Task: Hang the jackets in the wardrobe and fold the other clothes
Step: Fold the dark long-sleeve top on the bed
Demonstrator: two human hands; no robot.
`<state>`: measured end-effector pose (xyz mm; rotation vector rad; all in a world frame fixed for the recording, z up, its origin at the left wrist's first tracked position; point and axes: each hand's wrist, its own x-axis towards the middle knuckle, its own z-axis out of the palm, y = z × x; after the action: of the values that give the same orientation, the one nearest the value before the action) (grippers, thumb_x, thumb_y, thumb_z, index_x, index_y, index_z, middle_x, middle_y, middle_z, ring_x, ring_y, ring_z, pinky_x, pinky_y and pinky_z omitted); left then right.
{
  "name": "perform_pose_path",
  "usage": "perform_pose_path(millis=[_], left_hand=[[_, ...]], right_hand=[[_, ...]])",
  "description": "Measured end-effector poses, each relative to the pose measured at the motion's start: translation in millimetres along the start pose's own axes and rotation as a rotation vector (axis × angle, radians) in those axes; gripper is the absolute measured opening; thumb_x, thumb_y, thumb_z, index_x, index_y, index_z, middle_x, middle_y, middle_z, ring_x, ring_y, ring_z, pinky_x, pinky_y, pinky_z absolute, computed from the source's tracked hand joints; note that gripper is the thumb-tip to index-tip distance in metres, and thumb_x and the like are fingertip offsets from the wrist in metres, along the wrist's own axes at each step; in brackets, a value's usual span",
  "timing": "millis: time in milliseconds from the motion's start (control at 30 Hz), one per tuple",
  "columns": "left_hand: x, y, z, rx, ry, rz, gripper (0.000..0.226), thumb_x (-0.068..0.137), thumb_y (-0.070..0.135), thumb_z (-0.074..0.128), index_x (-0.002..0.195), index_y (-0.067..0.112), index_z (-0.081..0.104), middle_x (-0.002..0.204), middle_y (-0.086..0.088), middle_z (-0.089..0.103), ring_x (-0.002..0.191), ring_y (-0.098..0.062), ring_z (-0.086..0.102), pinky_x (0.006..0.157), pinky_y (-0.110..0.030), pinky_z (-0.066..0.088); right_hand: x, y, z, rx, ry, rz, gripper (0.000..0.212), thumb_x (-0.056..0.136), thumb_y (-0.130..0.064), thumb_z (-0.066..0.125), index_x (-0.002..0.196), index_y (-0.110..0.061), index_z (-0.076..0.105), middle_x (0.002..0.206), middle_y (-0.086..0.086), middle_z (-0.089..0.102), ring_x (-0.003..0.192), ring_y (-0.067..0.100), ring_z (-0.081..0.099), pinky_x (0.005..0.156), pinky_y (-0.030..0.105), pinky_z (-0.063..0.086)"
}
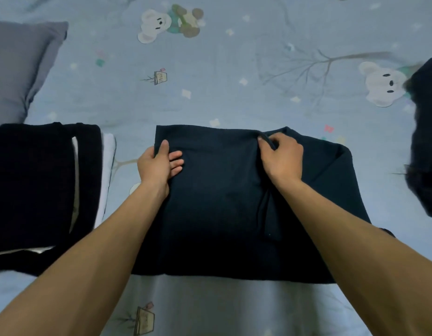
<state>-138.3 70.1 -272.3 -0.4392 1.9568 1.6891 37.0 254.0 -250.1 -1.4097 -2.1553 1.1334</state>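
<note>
**Dark navy garment partly folded on the bed, both hands on its far edge**

A dark navy knit garment (222, 190) lies flat at the middle of a pale blue bedsheet printed with white bears and bare trees (210, 81). Its left portion forms a neat rectangle; its right portion spreads out wider toward the right, with a fold line running down between the two.

The left hand (159, 163) rests at the garment's left edge near the far corner. The thumb lies on top of the cloth, and three fingertips show flat on the fabric beside it — the hand holds the edge rather than pinching it tightly, though whether any fingers sit under the cloth cannot be told.

The right hand (281, 155) sits at the far edge, right of the garment's centre, fingers curled. It pinches a narrow dark band of fabric at the top of the fold line.

To the left, just beside the garment but apart from it, lies a stack of folded black and white clothes (40, 190), black on top with white edges showing at the right side and near corner. Beyond that stack sits a grey pillow (18, 69), at the left border of the view. At the right border, well apart from the hands, a loose heap of dark cloth (425, 132) lies on the sheet; its shape is blurred.
</note>
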Motion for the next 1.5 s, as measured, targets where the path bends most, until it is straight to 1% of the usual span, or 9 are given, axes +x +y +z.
perform_pose_path(millis=[133, 300, 467, 667, 800, 900, 1000, 1100, 1500], left_hand=[[-1.0, -2.6, 7.8, 0.157, 0.005, 0.077, 0.028, 0.099, 0.028, 0.057, 0.123, 0.014, 0.054, 0.09, -0.006, 0.074, 0.071, -0.008, 0.072, 0.065, -0.023, 0.056], [-41.8, -21.8, 21.8, 0.693, -0.122, 0.451, 0.092, 0.092, 0.027, 0.063, 0.156, 0.032, -0.003, 0.12, 0.005, 0.061, 0.107, -0.003, 0.057, 0.091, -0.021, 0.044], [-83.5, -55.3, 41.8, 1.264, -0.323, 0.793, 0.063, 0.1, 0.047, 0.041, 0.155, 0.021, 0.023, 0.164, -0.014, 0.004, 0.151, -0.032, 0.002, 0.122, -0.048, 0.006], [-103.4, -80.8, 65.8, 1.539, -0.383, 0.834, 0.067, 0.1, 0.054, 0.016, 0.158, 0.022, 0.008, 0.165, -0.012, -0.004, 0.151, -0.033, -0.002, 0.121, -0.053, 0.001], [-109.4, -81.1, 73.0, 1.614, -0.322, 0.746, 0.069, 0.097, 0.053, 0.012, 0.158, 0.022, 0.0, 0.165, -0.013, -0.007, 0.151, -0.034, -0.003, 0.121, -0.054, 0.001], [-119.2, -77.2, 91.0, 1.582, -0.337, 0.783, 0.073, 0.097, 0.05, 0.024, 0.158, 0.018, -0.001, 0.164, -0.016, -0.007, 0.151, -0.035, -0.003, 0.121, -0.054, 0.004], [-131.0, -79.7, 120.4, 1.565, -0.368, 0.864, 0.072, 0.099, 0.055, 0.022, 0.158, 0.02, 0.002, 0.164, -0.014, -0.008, 0.151, -0.033, -0.005, 0.12, -0.051, -0.001], [-136.0, -88.3, 133.9, 1.567, -0.363, 0.788, 0.07, 0.1, 0.057, 0.019, 0.158, 0.022, 0.004, 0.165, -0.011, -0.007, 0.152, -0.031, -0.006, 0.122, -0.05, -0.001], [-123.4, -64.9, 172.2, 1.314, -0.358, 0.833, 0.062, 0.104, 0.043, 0.033, 0.157, 0.017, 0.015, 0.165, -0.01, 0.009, 0.151, -0.03, 0.007, 0.122, -0.046, 0.004]], right_hand=[[23.0, 0.1, 13.8, -0.085, -0.129, 0.069, 0.035, 0.096, -0.038, 0.054, 0.068, -0.017, 0.052, 0.068, -0.002, 0.059, 0.068, 0.017, 0.055, 0.053, 0.029, 0.038], [17.8, 4.9, 13.9, -0.104, -0.224, 0.062, 0.03, 0.094, -0.039, 0.055, 0.105, -0.011, 0.06, 0.102, 0.002, 0.062, 0.096, 0.02, 0.057, 0.075, 0.031, 0.044], [-31.1, 26.0, -29.9, -0.172, -0.262, -0.187, 0.057, 0.096, -0.037, 0.057, 0.143, -0.009, 0.041, 0.147, 0.009, 0.043, 0.136, 0.02, 0.038, 0.104, 0.025, 0.032], [-61.9, 79.5, -113.4, -0.614, -0.733, -0.592, 0.095, 0.084, -0.069, 0.055, 0.156, -0.014, 0.025, 0.164, 0.005, 0.012, 0.151, 0.021, 0.01, 0.123, 0.035, 0.015], [-45.4, 99.3, -145.1, -0.731, -0.705, -0.609, 0.06, 0.087, -0.038, 0.064, 0.141, -0.015, 0.05, 0.152, 0.006, 0.042, 0.137, 0.025, 0.042, 0.108, 0.035, 0.038], [-26.3, 95.4, -148.3, -0.225, -0.327, -0.264, 0.013, 0.092, -0.021, 0.054, 0.09, -0.016, 0.066, 0.091, 0.001, 0.069, 0.086, 0.025, 0.062, 0.073, 0.036, 0.047], [6.6, 93.0, -155.3, 0.203, -0.068, 0.335, 0.03, 0.094, -0.029, 0.052, 0.068, -0.015, 0.057, 0.072, 0.001, 0.063, 0.072, 0.022, 0.058, 0.065, 0.034, 0.045], [20.7, 109.5, -160.2, 0.168, -0.128, 0.6, 0.033, 0.093, -0.035, 0.055, 0.075, -0.009, 0.063, 0.086, 0.009, 0.069, 0.082, 0.029, 0.065, 0.074, 0.036, 0.053], [26.5, 136.5, -162.2, 0.146, -0.174, 0.426, 0.039, 0.09, -0.04, 0.062, 0.082, -0.002, 0.065, 0.074, -0.001, 0.065, 0.065, 0.014, 0.057, 0.053, 0.026, 0.041]])
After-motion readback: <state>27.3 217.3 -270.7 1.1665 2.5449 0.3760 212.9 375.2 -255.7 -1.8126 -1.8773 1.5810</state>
